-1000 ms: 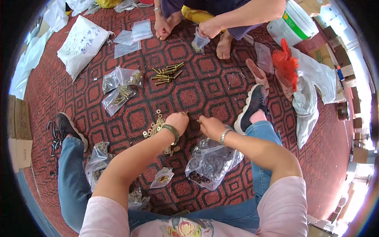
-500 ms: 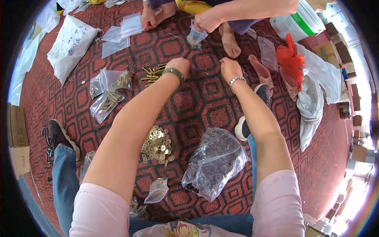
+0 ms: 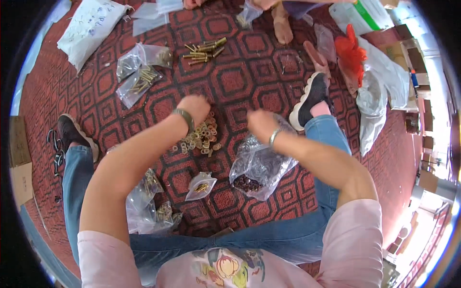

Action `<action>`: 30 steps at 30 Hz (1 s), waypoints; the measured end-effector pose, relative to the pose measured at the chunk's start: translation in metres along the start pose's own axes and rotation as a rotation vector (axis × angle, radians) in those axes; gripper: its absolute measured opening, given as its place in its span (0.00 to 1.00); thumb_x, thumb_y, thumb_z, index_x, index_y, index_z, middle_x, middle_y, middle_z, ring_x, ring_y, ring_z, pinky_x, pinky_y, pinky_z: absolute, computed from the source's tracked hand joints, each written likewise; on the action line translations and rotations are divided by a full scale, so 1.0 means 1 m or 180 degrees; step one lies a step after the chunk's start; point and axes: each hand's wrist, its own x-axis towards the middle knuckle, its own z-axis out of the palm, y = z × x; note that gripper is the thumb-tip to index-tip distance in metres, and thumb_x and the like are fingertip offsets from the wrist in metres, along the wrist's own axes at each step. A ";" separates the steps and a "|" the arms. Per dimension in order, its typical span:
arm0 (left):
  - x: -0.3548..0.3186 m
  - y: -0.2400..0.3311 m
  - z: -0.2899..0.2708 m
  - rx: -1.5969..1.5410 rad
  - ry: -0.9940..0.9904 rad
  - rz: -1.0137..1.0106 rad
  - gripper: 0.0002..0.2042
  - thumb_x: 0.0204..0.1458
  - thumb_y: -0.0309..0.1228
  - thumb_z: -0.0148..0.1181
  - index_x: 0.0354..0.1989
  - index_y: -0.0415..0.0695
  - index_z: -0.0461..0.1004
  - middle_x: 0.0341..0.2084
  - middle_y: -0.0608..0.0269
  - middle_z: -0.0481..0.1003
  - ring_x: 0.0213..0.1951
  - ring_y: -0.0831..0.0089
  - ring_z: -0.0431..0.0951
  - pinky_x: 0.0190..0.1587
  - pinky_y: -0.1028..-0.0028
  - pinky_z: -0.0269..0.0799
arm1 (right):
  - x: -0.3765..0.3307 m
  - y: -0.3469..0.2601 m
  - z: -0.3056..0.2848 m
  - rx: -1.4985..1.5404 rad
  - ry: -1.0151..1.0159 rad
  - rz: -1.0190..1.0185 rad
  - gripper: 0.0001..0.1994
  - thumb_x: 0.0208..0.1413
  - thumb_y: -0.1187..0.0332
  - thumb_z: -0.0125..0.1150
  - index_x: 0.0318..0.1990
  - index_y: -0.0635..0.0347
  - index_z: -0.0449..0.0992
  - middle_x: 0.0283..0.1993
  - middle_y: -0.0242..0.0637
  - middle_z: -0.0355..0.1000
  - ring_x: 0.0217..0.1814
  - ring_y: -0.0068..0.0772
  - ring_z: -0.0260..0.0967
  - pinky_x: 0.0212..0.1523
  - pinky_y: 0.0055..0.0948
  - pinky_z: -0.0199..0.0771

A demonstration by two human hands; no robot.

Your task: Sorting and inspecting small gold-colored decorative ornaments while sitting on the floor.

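Note:
My left hand (image 3: 194,106), with a green bangle at its wrist, hangs over the far edge of a heap of brass-coloured washers (image 3: 204,137). Its fingers curl down out of sight, so what they do is hidden. On the right, my right hand (image 3: 261,126), wearing a metal bracelet, is slightly blurred with its fingers curled closed; any contents are hidden. It is above the far side of a clear plastic bag (image 3: 264,161) of small dark pieces. A small zip bag (image 3: 201,186) with a few brass-coloured pieces lies nearer me. Beyond my hands lies a bunch of brass-coloured bolts (image 3: 204,52).
Zip bags of bolts (image 3: 141,79) lie at the far left, near a white sack (image 3: 89,31). More filled bags (image 3: 149,201) are by my left leg. Another person's hand (image 3: 194,4) and foot (image 3: 282,26) show at the far edge. A red plastic bag (image 3: 350,55) is at far right.
Both my hands have drawn back toward me, the left from the bolts to the washers and the right to the clear bag. The view has tilted nearer, showing more of my legs.

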 end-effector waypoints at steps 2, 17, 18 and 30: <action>-0.033 0.011 -0.008 0.0003 0.0175 0.0073 0.11 0.51 0.28 0.46 0.39 0.39 0.73 0.27 0.51 0.76 0.26 0.54 0.74 0.31 0.63 0.70 | -0.019 -0.006 -0.001 0.0150 -0.0148 -0.0083 0.08 0.46 0.70 0.50 0.28 0.65 0.72 0.25 0.53 0.71 0.27 0.57 0.68 0.29 0.45 0.68; -0.038 -0.024 -0.058 0.0173 0.0489 -0.0187 0.12 0.50 0.27 0.46 0.40 0.37 0.73 0.28 0.49 0.75 0.28 0.52 0.74 0.32 0.62 0.69 | 0.001 -0.030 -0.031 0.1931 -0.0378 0.0415 0.10 0.53 0.72 0.50 0.41 0.61 0.75 0.31 0.34 0.75 0.26 0.25 0.70 0.30 0.22 0.69; -0.035 -0.029 -0.057 0.0171 0.0463 -0.0195 0.12 0.50 0.27 0.46 0.40 0.37 0.73 0.28 0.49 0.75 0.28 0.52 0.74 0.32 0.62 0.69 | 0.010 -0.029 -0.030 0.1947 -0.0398 0.0426 0.10 0.53 0.72 0.50 0.41 0.61 0.75 0.31 0.34 0.75 0.26 0.25 0.70 0.30 0.22 0.69; -0.016 -0.051 -0.061 -0.0225 0.0985 0.0081 0.10 0.50 0.27 0.48 0.37 0.36 0.72 0.29 0.48 0.75 0.29 0.50 0.73 0.33 0.61 0.70 | 0.051 -0.016 -0.013 0.2038 0.0248 0.0136 0.10 0.52 0.71 0.51 0.40 0.60 0.75 0.30 0.34 0.76 0.27 0.29 0.71 0.29 0.25 0.68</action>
